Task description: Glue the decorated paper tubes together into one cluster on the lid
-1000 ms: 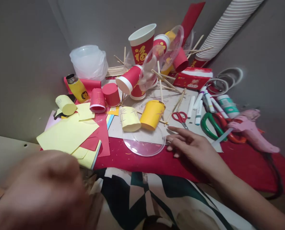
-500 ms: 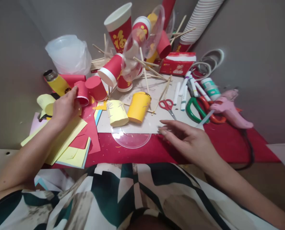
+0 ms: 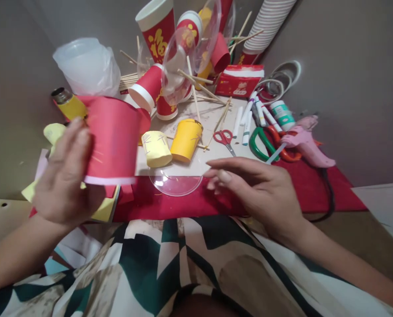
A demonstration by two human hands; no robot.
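Note:
A red paper cup (image 3: 112, 141) with a white rim at its lower end is in my left hand (image 3: 62, 176), raised over the left side of the table and slightly blurred. My right hand (image 3: 256, 189) hovers over the table's front edge, fingers loosely apart and holding nothing. Between the hands stand a pale yellow paper cylinder (image 3: 157, 149) and an orange-yellow one (image 3: 187, 141), both with drawn dark lines. In front of them lies a clear plastic lid (image 3: 176, 186). Small red-handled scissors (image 3: 224, 141) lie just beyond my right fingertips.
Red and white paper cups (image 3: 157, 33), clear lids and wooden sticks (image 3: 213, 92) form a pile at the back. Several markers (image 3: 246, 127), green-handled scissors (image 3: 261, 145) and a pink glue gun (image 3: 310, 145) lie right. A plastic-wrapped stack of bowls (image 3: 86, 66) stands back left.
My left hand has lifted the red paper cup off the left side and brought it closer to me. My right hand has barely moved. The view has shifted slightly.

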